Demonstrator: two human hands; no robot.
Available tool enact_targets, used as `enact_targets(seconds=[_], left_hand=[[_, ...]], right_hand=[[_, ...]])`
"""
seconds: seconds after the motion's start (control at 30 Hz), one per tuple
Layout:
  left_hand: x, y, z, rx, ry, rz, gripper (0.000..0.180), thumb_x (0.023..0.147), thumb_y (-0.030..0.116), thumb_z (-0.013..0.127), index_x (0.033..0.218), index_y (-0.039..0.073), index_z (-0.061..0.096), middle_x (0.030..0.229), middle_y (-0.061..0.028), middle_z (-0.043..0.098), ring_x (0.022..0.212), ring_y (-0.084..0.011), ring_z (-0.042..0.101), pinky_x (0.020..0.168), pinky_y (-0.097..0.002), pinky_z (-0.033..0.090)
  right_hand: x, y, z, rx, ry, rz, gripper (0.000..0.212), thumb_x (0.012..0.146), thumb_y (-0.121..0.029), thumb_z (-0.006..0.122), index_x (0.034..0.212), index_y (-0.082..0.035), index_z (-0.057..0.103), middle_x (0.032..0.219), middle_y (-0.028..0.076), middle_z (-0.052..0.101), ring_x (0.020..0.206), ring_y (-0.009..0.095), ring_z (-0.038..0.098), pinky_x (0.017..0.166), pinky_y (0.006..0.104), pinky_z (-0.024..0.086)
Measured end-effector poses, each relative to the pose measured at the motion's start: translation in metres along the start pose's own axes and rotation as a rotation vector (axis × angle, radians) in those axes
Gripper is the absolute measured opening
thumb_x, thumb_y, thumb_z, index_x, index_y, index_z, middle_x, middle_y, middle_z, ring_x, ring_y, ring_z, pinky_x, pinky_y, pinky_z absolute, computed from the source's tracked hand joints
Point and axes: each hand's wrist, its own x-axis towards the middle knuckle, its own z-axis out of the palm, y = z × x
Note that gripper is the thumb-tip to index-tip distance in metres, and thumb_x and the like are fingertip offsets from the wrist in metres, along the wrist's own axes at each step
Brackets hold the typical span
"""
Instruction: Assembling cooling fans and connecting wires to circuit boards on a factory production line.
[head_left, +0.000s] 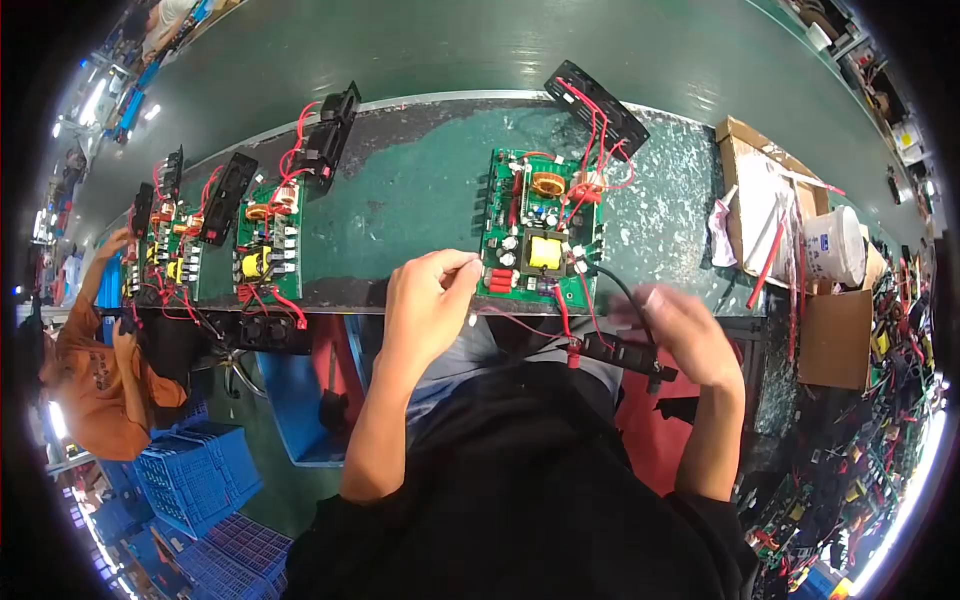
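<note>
A green circuit board (545, 218) with a yellow-wrapped transformer, copper coil and red wires lies near the front edge of the bench. Its wires run to a black end panel (598, 105) behind it and to another black panel (630, 355) hanging over the front edge. My left hand (430, 300) is at the board's front left corner, thumb and fingertips pinched together; whatever they hold is too small to make out. To the right of the board, my right hand (690, 330) is beside a black cable (628, 290). Motion smears its fingers, so its grip is unclear.
More circuit boards (262, 245) with black panels stand along the bench at left. At right are a cardboard box (735, 150), a white tub (835, 245) and red tubing. A co-worker in an orange shirt (100, 390) sits at far left, near blue crates (200, 480).
</note>
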Motion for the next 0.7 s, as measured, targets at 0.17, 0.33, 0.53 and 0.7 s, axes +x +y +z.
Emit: enact_targets(seconds=[0.17,0.33,0.53,0.7], left_hand=[[-0.002,-0.013,-0.003,-0.158,-0.064,0.022,0.023,0.091,0.010,0.069,0.106,-0.007,0.071,0.079,-0.0091,0.072,0.069,-0.0066,0.062,0.062,-0.0242,0.050],[-0.010,-0.006,-0.006,-0.325,-0.117,-0.080,0.021,0.092,0.004,0.067,0.106,-0.011,0.069,0.084,-0.0089,0.072,0.074,-0.0079,0.063,0.063,-0.0231,0.051],[-0.002,-0.005,-0.014,-0.260,-0.162,-0.071,0.021,0.091,0.007,0.069,0.105,-0.009,0.071,0.084,-0.0080,0.072,0.072,-0.0079,0.063,0.064,-0.0228,0.051],[0.007,-0.005,-0.018,-0.277,-0.207,-0.164,0.019,0.088,0.008,0.074,0.101,-0.006,0.074,0.084,-0.0085,0.073,0.074,-0.0085,0.065,0.066,-0.0222,0.052]], right_hand=[[0.042,0.008,0.008,0.149,0.128,-0.019,0.021,0.100,-0.007,0.055,0.118,0.004,0.060,0.099,0.011,0.067,0.085,0.015,0.067,0.075,0.0276,0.057],[0.043,0.010,0.016,0.086,0.109,0.012,0.022,0.097,-0.004,0.059,0.117,0.005,0.063,0.096,0.010,0.070,0.083,0.016,0.070,0.075,0.0276,0.059],[0.049,0.001,0.012,0.015,0.162,0.057,0.014,0.095,-0.004,0.064,0.104,0.005,0.068,0.089,0.009,0.071,0.076,0.013,0.068,0.070,0.0257,0.058],[0.052,0.002,0.010,0.027,0.165,0.083,0.011,0.094,-0.005,0.066,0.099,0.004,0.069,0.086,0.009,0.071,0.075,0.013,0.068,0.068,0.0256,0.058]])
